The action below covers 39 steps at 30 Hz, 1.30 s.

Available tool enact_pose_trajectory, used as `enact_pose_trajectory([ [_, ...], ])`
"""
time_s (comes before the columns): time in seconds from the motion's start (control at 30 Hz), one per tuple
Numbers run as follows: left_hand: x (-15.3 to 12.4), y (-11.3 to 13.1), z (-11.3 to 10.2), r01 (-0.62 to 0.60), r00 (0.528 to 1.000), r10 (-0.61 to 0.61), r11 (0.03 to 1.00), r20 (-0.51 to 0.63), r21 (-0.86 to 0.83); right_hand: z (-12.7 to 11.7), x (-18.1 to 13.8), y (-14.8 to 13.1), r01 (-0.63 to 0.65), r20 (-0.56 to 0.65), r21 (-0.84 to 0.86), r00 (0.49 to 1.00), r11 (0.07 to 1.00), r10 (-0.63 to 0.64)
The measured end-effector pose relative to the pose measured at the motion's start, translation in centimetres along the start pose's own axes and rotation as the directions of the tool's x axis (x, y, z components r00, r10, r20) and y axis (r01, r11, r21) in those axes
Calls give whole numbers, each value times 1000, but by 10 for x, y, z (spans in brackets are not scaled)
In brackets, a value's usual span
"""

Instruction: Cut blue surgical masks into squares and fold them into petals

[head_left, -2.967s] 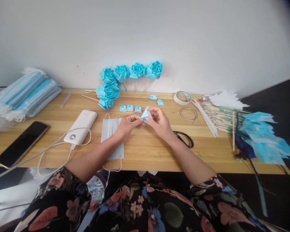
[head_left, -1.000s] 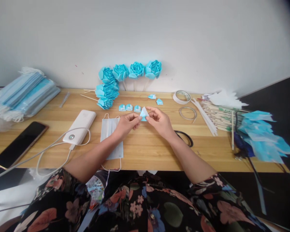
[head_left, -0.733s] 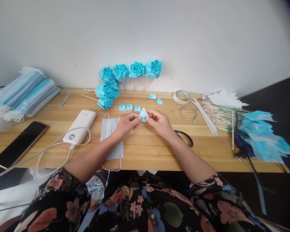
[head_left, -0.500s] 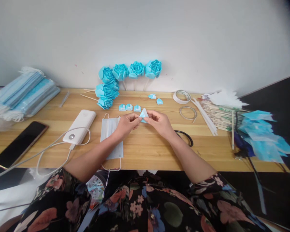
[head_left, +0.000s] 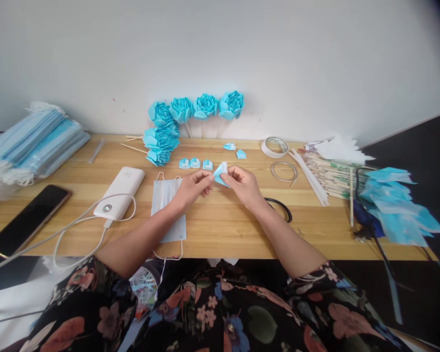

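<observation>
Jutting from right grip (head_left: 243, 187): blue piece (head_left: 219, 172)

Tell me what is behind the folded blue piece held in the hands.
Beyond the folded blue piece is the wooden table, with two small tabs farther back. The table directly behind the piece is covered, and so is any part of the right hand there.

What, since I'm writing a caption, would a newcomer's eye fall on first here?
Likely the bright blue flowers at the back of the table, before the pale wall. Next, both hands near the centre, holding a small folded blue piece. The stack of masks at far left stands out.
</observation>
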<state>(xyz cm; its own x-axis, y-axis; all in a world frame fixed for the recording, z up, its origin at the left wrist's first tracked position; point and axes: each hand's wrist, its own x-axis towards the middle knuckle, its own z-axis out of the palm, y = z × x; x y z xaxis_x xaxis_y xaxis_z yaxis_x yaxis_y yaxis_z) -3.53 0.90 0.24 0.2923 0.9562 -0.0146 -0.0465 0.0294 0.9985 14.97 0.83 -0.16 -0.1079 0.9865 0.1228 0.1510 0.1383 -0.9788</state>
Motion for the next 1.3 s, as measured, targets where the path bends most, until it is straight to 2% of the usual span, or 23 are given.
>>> enact_pose_trajectory([
  [0.17, 2, -3, 0, 4, 1000, -3, 1000, -25, 12, 0, 0, 3, -3, 9, 5, 1000, 1000, 3],
  [0.43, 1, 0, -1, -74, 991, 69, 997, -115, -38, 2, -1, 2, -10, 47, 30, 999, 1000, 9],
  [0.63, 1, -2, 1, -41, 998, 41, 999, -57, 4, 5, -2, 5, -7, 73, 31, 997, 999, 5],
  [0.8, 2, -5, 1, -13, 997, 14, 1000, -80, 24, 5, -3, 5, 11, 80, -24, 997, 1000, -9],
  [1.0, 0, -3, 3, -7, 1000, 10, 994, -23, 111, 4, -4, -2, -10, 81, 23, 997, 1000, 8],
  [1.17, 0, -5, 2, -6, 1000, 7, 992, -4, 125, 3, -3, -5, -26, -6, 38, 1000, 999, 27],
  [1.3, 1, -5, 1, 17, 999, -12, 995, -43, 103, 0, 0, -7, -61, -111, 160, 991, 985, 79],
])
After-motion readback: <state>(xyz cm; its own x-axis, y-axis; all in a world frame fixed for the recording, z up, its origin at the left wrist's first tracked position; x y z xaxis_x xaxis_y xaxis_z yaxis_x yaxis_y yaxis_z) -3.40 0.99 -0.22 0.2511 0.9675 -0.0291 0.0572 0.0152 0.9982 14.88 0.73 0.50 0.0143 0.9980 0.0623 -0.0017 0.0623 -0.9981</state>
